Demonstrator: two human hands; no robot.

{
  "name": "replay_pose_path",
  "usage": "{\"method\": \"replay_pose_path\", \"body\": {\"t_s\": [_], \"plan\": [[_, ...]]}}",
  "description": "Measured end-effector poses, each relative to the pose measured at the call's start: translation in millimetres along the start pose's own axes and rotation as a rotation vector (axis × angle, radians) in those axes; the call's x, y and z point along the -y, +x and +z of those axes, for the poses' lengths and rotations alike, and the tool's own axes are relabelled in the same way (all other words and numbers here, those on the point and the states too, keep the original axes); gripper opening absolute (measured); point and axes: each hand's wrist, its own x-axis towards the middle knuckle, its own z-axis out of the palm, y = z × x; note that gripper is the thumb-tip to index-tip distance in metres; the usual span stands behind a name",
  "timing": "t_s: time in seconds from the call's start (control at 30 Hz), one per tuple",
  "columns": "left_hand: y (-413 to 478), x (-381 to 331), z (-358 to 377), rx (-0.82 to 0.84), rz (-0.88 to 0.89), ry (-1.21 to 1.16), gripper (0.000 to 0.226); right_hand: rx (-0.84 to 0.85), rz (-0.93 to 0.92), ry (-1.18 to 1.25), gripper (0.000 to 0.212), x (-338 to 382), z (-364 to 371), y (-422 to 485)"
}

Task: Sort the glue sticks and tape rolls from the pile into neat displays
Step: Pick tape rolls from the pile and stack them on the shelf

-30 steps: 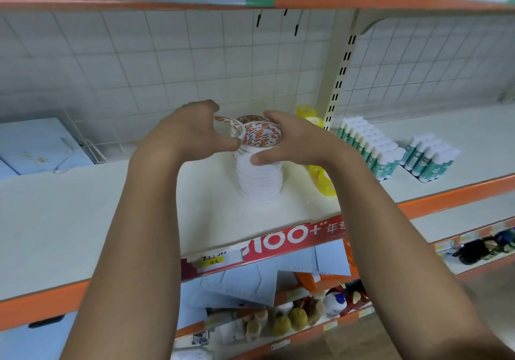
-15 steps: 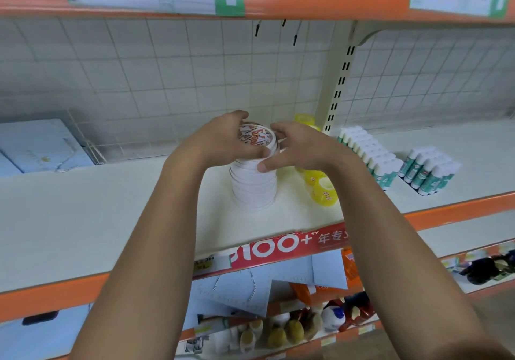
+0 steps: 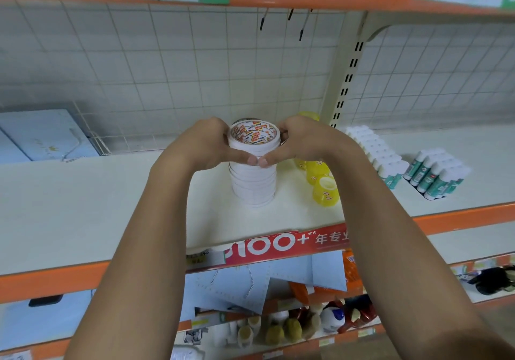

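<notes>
Stack of white tape rolls [image 3: 253, 184], upright on the cream shelf [image 3: 83, 206]; the top roll shows a red-and-yellow printed core. The left grip [image 3: 203, 145] and right grip [image 3: 303, 142] curl round the upper rolls from either side, thumb tips almost meeting at the front. Just right of the stack lie loose yellow tape rolls [image 3: 324, 189]. Farther right, glue sticks [image 3: 434, 175] stand in tidy rows.

White tape stack [image 3: 253, 181], red-yellow print inside its core; yellow tape rolls [image 3: 324, 191]; green-white glue sticks [image 3: 434, 175]; orange-edged shelf [image 3: 459, 217].
</notes>
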Motion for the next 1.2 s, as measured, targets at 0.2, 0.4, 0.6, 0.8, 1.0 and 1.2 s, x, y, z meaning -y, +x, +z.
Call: {"method": "replay_pose_path", "body": {"t_s": [0.2, 0.4, 0.6, 0.8, 1.0, 1.2], "plan": [[-2, 7, 4, 0.015, 0.04, -0.032, 0.049, -0.032, -0.034, 0.109, 0.05, -10, 11, 2], [-6, 12, 15, -0.01, 0.071, -0.089, 0.048, -0.1, -0.084, 0.257, 0.056, -21, 28, -7], [-22, 19, 27, -0.018, -0.016, -0.052, 0.062, -0.191, 0.088, -0.015, 0.07, -15, 44, -35], [-63, 56, 18, -0.022, -0.175, 0.112, 0.047, -0.147, -0.015, -0.065, 0.019, 18, 77, -66], [-123, 103, -14, -0.188, -0.226, 0.151, 0.034, -0.133, -0.233, -0.031, 0.013, 89, 141, -37], [-193, 186, -62, -0.321, -0.333, 0.158, 0.023, -0.036, -0.394, -0.023, 0.023, 173, 212, 6]]}}
